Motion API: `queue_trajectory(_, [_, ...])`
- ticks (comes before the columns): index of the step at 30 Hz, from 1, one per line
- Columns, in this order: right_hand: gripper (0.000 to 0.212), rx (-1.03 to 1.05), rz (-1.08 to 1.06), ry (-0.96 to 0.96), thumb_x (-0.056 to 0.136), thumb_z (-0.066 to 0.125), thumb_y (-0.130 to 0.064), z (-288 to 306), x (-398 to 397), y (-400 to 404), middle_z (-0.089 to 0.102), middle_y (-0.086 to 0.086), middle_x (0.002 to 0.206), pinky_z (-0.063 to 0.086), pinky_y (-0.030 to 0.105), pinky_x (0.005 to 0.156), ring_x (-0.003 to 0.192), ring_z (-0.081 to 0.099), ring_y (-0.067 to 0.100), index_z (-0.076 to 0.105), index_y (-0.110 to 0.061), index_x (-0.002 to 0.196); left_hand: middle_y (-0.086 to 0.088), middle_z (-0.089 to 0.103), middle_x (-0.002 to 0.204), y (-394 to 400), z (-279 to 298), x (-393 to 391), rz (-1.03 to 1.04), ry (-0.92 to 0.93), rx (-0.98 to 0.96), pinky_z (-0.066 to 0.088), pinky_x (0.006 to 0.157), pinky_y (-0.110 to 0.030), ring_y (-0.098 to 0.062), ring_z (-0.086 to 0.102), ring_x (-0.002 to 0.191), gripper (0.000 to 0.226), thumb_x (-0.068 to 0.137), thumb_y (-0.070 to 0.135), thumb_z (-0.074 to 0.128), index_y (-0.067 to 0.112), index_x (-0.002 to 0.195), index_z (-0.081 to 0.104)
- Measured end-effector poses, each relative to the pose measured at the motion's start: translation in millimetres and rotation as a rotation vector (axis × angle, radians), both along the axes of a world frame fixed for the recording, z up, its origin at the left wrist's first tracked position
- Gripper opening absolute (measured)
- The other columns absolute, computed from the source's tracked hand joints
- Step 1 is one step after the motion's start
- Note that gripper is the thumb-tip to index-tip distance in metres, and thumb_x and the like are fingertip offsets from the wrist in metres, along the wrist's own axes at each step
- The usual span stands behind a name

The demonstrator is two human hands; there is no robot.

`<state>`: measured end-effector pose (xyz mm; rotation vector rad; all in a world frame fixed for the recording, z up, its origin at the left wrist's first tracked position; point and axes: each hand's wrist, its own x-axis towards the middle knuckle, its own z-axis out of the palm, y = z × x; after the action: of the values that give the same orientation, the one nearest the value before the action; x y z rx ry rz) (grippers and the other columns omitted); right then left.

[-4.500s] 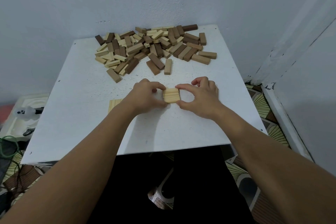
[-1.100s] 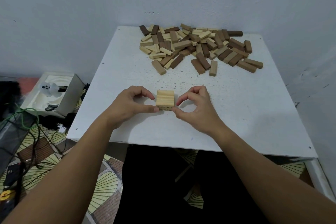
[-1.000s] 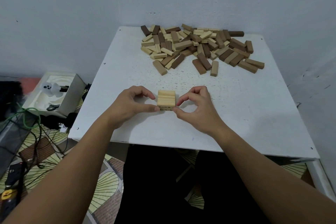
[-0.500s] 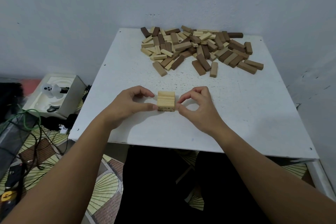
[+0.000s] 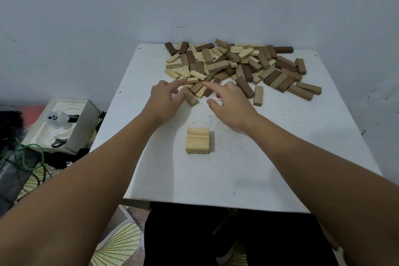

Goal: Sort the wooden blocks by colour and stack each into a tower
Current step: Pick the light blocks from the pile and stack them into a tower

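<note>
Reaching with loosely spread fingers, left hand (image 5: 163, 100) and right hand (image 5: 232, 103) meet the block pile (image 5: 235, 67), light stack (image 5: 198, 141) behind them

Dim, flat, bluish light; soft shadows fall on the surface (image 5: 280, 157) beneath the arms. Wide-angle distortion bends the edges; fingers (image 5: 179, 83) slightly blurred.

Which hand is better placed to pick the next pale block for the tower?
Left, probably. The left hand has its index fingertip over a pale block at the pile's near edge; the right hand hovers over darker blocks.
</note>
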<state>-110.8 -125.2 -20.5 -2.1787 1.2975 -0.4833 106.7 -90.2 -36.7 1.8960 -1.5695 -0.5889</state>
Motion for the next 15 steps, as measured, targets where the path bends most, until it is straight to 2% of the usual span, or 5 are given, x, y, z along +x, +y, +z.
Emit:
queue_trajectory(3, [0.053,-0.077,0.043,0.215,0.104,0.048,-0.042,-10.4,6.6,-11.5,0.045,0.001,0.116,0.045,0.048,0.100,0.117,0.047,0.025,0.035,-0.046,0.155,-0.002,0.044,0.118,-10.2,-13.0,0.1,0.007,-0.051,-0.026,0.034,0.110,-0.035,-0.020,0.038,0.124,0.048,0.104,0.049,0.053,0.045,0.152,0.046])
queue_trajectory(6, [0.039,-0.197,0.027,0.176,0.103,0.051,-0.041,-21.9,2.2,-13.4,0.048,0.000,0.110,0.051,0.045,0.089,0.104,0.053,0.022,0.055,-0.034,0.141,0.001,0.042,0.115,-12.1,-22.1,0.4,0.019,-0.099,-0.092,0.033,0.105,-0.030,-0.016,0.037,0.117,0.048,0.101,0.052,0.056,0.042,0.149,0.052])
queue_trajectory(11, [0.020,-0.320,-0.114,0.098,0.100,0.058,-0.040,-29.3,-7.5,-21.7,0.047,-0.002,0.101,0.056,0.037,0.066,0.084,0.055,0.014,0.066,-0.023,0.105,0.000,0.044,0.117,-6.5,-27.1,-2.8,0.108,-0.103,-0.271,0.037,0.097,-0.028,-0.013,0.037,0.117,0.023,0.094,0.036,0.068,0.025,0.113,0.069])
queue_trajectory(13, [0.021,-0.366,-0.141,0.104,0.099,0.060,-0.038,-26.5,-4.3,-25.1,0.047,-0.001,0.103,0.055,0.038,0.068,0.088,0.053,0.016,0.067,-0.024,0.113,-0.001,0.044,0.121,-5.9,-28.7,-0.9,0.133,-0.138,-0.283,0.038,0.098,-0.031,-0.016,0.035,0.118,0.024,0.094,0.036,0.066,0.022,0.114,0.065])
queue_trajectory(15, [0.030,-0.407,-0.108,0.111,0.098,0.062,-0.037,-21.5,4.0,-28.0,0.044,0.000,0.104,0.049,0.036,0.072,0.091,0.046,0.017,0.066,-0.027,0.126,-0.002,0.045,0.127,-8.7,-30.2,0.5,0.126,-0.186,-0.253,0.037,0.103,-0.035,-0.021,0.035,0.121,0.034,0.098,0.037,0.061,0.025,0.130,0.063])
